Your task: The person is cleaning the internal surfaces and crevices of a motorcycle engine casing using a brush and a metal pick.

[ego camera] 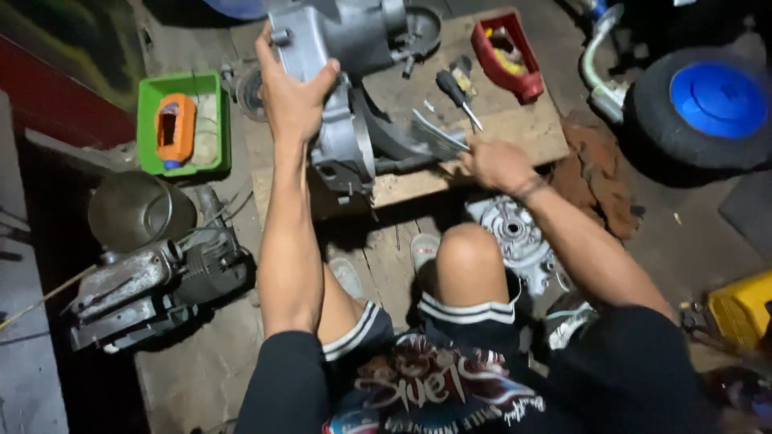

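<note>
A grey metal engine casing (346, 48) stands on a wooden board (515, 128) in front of me. My left hand (291, 88) grips the casing's left edge, thumb hooked over it. My right hand (498, 165) is closed on a flat metal tool (438, 135) whose tip points at the casing's lower right side. A black-handled screwdriver (455, 94) lies on the board just above that hand. My knees are bent below the board.
A green tray (149, 104) with an orange part sits at left. Below it lie a round metal bowl (137, 210) and another engine (153, 285). A red tray (527, 80), a wheel with a blue hub (708, 100), a metal cover (515, 233) and a yellow box (744, 305) are at right.
</note>
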